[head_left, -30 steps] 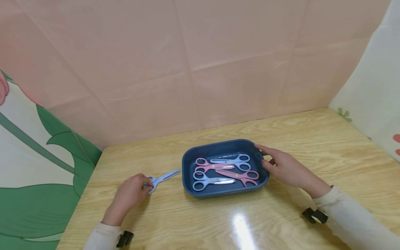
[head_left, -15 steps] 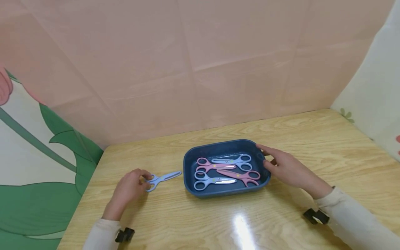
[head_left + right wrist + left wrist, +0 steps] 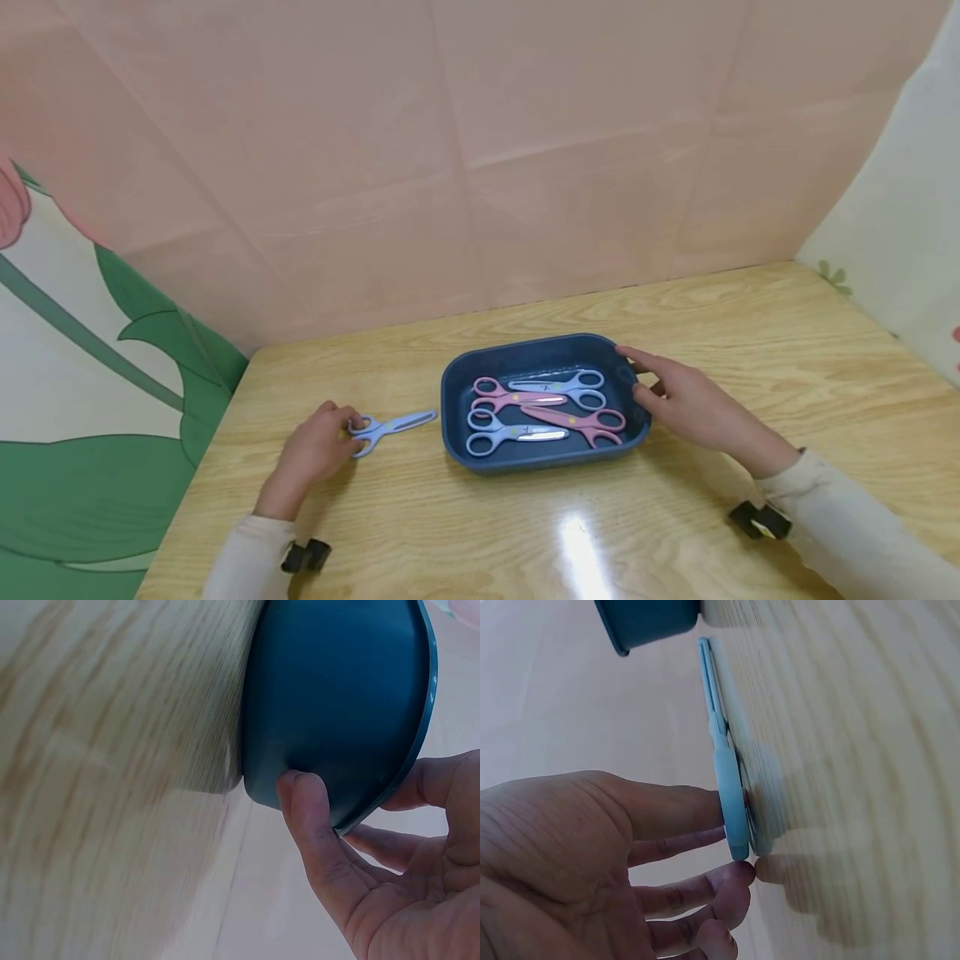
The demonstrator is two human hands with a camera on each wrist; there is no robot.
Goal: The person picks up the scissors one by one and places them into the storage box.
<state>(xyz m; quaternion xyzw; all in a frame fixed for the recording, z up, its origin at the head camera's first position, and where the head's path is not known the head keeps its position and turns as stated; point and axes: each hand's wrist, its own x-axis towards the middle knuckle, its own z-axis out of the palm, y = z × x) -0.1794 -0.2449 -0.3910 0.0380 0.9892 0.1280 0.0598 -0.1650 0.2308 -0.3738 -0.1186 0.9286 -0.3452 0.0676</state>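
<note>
A pair of blue child's scissors [image 3: 397, 425] lies on the table left of a dark blue plastic box [image 3: 517, 468], blades pointing toward it. My left hand [image 3: 315, 450] pinches the scissors' handle loops; in the left wrist view its thumb and fingertips meet at the handle [image 3: 731, 791], low over the tabletop. The other fingers curl beneath, close to the wood. My right hand [image 3: 693, 408] holds the box's right end. In the right wrist view the thumb [image 3: 307, 806] presses on the outer wall, while other fingers reach round by the rim, their tips partly hidden.
Inside the box lie two pink scissors [image 3: 573, 421] and two blue scissors [image 3: 517, 433], handles facing both ways. The wood-grain table [image 3: 450, 533] meets a pink sheet [image 3: 465, 208] at the back. A printed floral panel [image 3: 135, 417] stands at the left.
My left fingers have shifted slightly on the scissors' handles. The scissors and the box stay in nearly the same places; the right hand keeps its hold. The view has turned a little.
</note>
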